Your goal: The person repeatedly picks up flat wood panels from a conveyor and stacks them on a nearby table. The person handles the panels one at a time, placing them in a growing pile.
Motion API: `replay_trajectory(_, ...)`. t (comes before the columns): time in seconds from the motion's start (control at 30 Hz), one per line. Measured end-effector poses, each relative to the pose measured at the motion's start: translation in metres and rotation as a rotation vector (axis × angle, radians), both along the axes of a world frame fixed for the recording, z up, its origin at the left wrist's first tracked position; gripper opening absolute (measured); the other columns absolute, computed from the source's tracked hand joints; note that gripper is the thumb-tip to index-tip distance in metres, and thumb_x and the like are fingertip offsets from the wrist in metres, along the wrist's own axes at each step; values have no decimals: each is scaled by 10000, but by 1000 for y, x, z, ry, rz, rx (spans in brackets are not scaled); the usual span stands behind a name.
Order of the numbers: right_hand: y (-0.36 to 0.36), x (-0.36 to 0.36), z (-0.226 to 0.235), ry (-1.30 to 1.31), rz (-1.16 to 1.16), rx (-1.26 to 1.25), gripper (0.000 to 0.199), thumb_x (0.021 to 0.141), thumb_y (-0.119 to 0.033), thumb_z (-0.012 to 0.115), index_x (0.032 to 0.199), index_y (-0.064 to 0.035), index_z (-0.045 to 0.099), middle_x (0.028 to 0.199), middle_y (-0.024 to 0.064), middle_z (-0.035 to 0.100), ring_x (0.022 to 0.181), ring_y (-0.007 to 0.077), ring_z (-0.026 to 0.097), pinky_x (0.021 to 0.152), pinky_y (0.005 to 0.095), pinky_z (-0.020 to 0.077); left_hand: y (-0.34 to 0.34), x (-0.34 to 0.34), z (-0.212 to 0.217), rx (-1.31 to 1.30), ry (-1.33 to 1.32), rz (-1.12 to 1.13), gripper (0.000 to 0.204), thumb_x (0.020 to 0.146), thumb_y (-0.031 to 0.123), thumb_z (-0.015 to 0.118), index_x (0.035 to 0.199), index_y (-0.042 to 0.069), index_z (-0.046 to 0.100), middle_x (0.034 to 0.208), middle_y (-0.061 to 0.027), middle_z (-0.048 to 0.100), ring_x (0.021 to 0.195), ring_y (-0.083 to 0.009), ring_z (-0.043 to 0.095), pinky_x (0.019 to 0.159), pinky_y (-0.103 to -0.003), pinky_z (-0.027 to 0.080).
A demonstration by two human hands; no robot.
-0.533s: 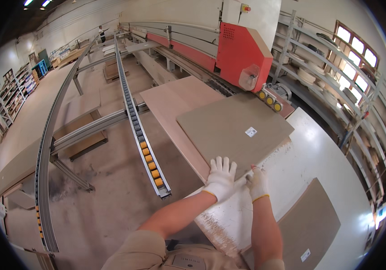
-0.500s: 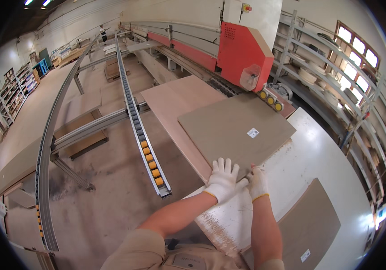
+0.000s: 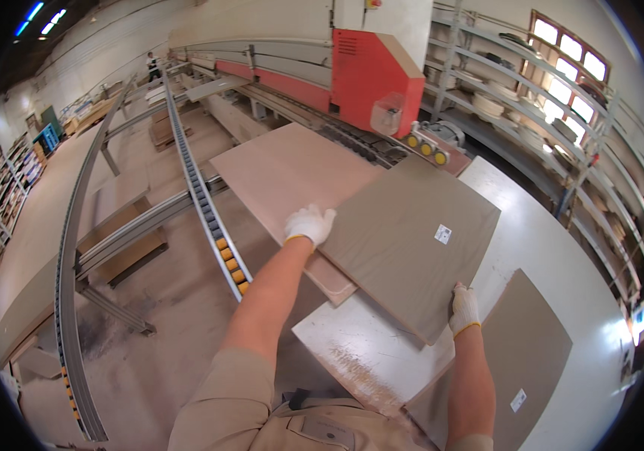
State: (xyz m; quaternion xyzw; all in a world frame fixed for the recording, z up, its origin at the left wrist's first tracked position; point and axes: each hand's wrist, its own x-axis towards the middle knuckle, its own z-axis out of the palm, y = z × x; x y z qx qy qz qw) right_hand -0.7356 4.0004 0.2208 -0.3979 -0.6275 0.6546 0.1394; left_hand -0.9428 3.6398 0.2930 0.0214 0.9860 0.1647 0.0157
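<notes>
Behind grey panel (image 3: 412,240), red machine (image 3: 371,75)

Left hand (image 3: 308,224) grips grey panel (image 3: 412,244) at its left edge. Right hand (image 3: 463,310) holds near corner. Panel overlaps brown board (image 3: 284,169).

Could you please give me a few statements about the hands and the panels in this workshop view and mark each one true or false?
1. Both hands wear white gloves. True.
2. The left hand grips the left edge of the grey-brown panel. True.
3. The right hand rests on the red machine. False: it holds the panel's near right edge.
4. The panel carries a small white label. True.
5. The held panel stands upright on the floor. False: it lies nearly flat, over a pinkish board and the white table.
</notes>
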Motion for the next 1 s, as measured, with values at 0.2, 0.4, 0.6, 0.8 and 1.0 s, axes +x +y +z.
replay_trajectory(0.2, 37, 57, 20, -39, -9, 153, 544, 1032, -375, 641, 1287, 103, 597, 1242, 233, 668, 1125, 310, 644, 982, 423, 521, 19, -9, -23, 531, -430, -313, 645, 1036, 561, 560, 1263, -15, 741, 1243, -184, 750, 1161, -299, 693, 1041, -394, 499)
replay_trajectory(0.4, 77, 124, 57, -116, -11, 294, 591, 988, -378, 722, 1227, 149, 599, 1120, 229, 708, 986, 304, 695, 867, 412, 566, 53, 48, -5, 802, -661, -394, 446, 1004, 354, 728, 1229, -31, 738, 1066, -116, 779, 916, -185, 736, 823, -368, 578)
replay_trajectory(0.6, 76, 226, 77, -232, -30, 287, 511, 976, -412, 731, 1136, 69, 664, 969, 151, 697, 822, 221, 642, 740, 363, 535, 75, 139, 19, 1066, -705, -431, 455, 978, 373, 751, 1055, -76, 751, 918, -88, 759, 789, -178, 695, 676, -331, 545)
replay_trajectory(0.8, 37, 339, 104, -157, -273, 129, 377, 1004, -294, 723, 938, 51, 587, 949, 135, 690, 834, 150, 627, 731, 333, 550, 94, 223, 13, 928, -712, -493, 483, 983, 380, 752, 1055, -97, 746, 928, -77, 749, 800, -137, 673, 702, -309, 538)
replay_trajectory(1.0, 32, 423, 102, -229, -429, 126, 365, 1010, -251, 724, 912, 57, 551, 957, 139, 700, 779, 135, 641, 608, 316, 543, 127, 281, 30, 956, -888, -527, 476, 984, 362, 753, 1071, -105, 740, 928, -71, 740, 801, -119, 662, 713, -297, 536)
